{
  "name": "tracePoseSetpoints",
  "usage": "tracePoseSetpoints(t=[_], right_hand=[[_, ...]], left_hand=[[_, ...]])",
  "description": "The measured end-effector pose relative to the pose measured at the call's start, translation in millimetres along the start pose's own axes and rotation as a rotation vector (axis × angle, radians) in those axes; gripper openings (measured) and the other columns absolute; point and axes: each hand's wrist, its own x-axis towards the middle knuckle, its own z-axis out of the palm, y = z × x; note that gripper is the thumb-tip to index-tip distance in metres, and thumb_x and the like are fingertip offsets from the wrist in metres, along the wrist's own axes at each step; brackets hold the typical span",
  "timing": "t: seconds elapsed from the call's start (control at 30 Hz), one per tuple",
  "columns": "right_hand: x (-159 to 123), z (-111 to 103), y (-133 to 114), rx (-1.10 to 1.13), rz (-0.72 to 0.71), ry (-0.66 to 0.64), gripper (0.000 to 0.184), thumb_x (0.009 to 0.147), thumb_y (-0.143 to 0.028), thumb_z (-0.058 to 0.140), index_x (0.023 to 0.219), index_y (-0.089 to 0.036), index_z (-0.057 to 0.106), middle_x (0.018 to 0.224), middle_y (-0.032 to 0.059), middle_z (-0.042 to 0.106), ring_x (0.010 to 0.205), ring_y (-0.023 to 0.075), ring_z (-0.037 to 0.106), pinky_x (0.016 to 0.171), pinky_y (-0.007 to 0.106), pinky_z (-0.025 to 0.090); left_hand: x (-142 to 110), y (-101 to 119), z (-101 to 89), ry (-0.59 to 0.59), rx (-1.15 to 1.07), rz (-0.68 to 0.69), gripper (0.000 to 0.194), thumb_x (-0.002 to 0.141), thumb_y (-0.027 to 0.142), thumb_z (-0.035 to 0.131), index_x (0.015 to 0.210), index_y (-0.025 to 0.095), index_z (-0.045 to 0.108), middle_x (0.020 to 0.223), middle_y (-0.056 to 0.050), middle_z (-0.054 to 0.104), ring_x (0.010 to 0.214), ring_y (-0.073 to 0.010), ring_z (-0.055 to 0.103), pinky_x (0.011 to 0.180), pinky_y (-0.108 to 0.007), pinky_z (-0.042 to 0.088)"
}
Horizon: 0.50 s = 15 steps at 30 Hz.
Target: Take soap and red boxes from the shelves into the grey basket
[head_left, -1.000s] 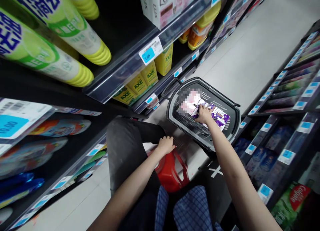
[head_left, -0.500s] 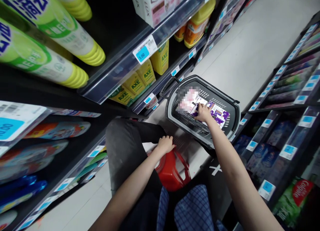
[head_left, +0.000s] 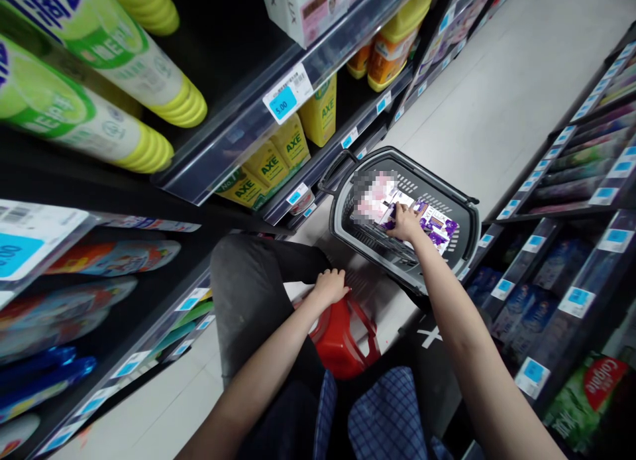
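My right hand [head_left: 403,221] reaches into a grey plastic shopping basket [head_left: 431,175] on the floor. Its fingers are bent around a purple and white LUX soap box, and the fingertips are partly hidden. Beside it in the basket lies another purple LUX soap box [head_left: 437,225]; a pink and white pack [head_left: 375,205] on the left is partly blurred out. My left hand [head_left: 330,287], fingers loosely apart, rests at the top of a red plastic object [head_left: 340,347] by my leg and holds nothing I can see.
To the left, shelves carry green bottles with yellow caps [head_left: 124,69], yellow AXE bottles [head_left: 271,165] and a LUX box [head_left: 308,12]. On the right stands another shelf with a green Colgate pack [head_left: 586,394]. My bent knee [head_left: 243,281] is close to the left shelf.
The view has shifted very slightly. Both hands keep their places, the right one in the basket on the soap box and the left one by the red object.
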Motion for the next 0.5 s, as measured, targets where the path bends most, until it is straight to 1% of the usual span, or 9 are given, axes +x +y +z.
tracePoseSetpoints(t=[0.1,0.23,0.33,0.43,0.5], right_hand=[[0.5,0.2,-0.7,-0.001,0.003,-0.001,0.104,0.058,-0.044,0.07,0.143,-0.005,0.024,0.14,0.0265,0.037,0.12,0.0409,0.04,0.1,0.056,0.026],[-0.7,-2.0,-1.5,0.001,0.022,-0.022,0.105,0.059,-0.044,0.071,0.144,-0.005,0.022,0.142,0.0252,0.035,0.123,0.0403,0.038,0.102,0.056,0.025],[-2.7,-5.6,-4.2,0.007,0.042,-0.025,0.107,0.061,-0.051,0.071,0.145,-0.006,0.021,0.144,0.0254,0.033,0.125,0.0412,0.035,0.103,0.058,0.022],[-3.2,-10.2,-14.0,0.013,0.007,0.062,0.104,0.067,-0.06,0.064,0.145,-0.006,0.022,0.146,0.0246,0.031,0.129,0.0403,0.03,0.105,0.058,0.018],[-1.6,-12.8,-25.0,0.003,-0.037,0.129,0.097,0.071,-0.062,0.059,0.143,-0.006,0.026,0.143,0.0239,0.035,0.129,0.0386,0.03,0.106,0.057,0.017]], left_hand=[[-0.3,0.0,-0.1,-0.001,-0.001,0.0,0.046,0.089,0.04,0.052,0.126,0.014,0.052,0.124,-0.019,0.057,0.117,-0.0358,0.052,0.093,-0.046,0.044],[-0.8,-0.3,0.0,0.007,-0.002,0.006,0.047,0.089,0.04,0.052,0.126,0.011,0.052,0.123,-0.02,0.058,0.115,-0.0368,0.053,0.091,-0.047,0.045],[-1.8,0.5,-1.3,0.007,0.004,0.006,0.047,0.089,0.04,0.052,0.125,0.012,0.052,0.123,-0.02,0.058,0.115,-0.0364,0.053,0.091,-0.047,0.045],[-2.5,1.9,-2.7,0.0,0.009,0.004,0.046,0.088,0.04,0.052,0.125,0.012,0.052,0.123,-0.019,0.058,0.116,-0.0358,0.052,0.091,-0.045,0.045],[-2.1,2.3,-2.5,0.0,0.01,0.005,0.046,0.088,0.04,0.052,0.125,0.012,0.052,0.122,-0.019,0.058,0.115,-0.0362,0.053,0.091,-0.046,0.045]])
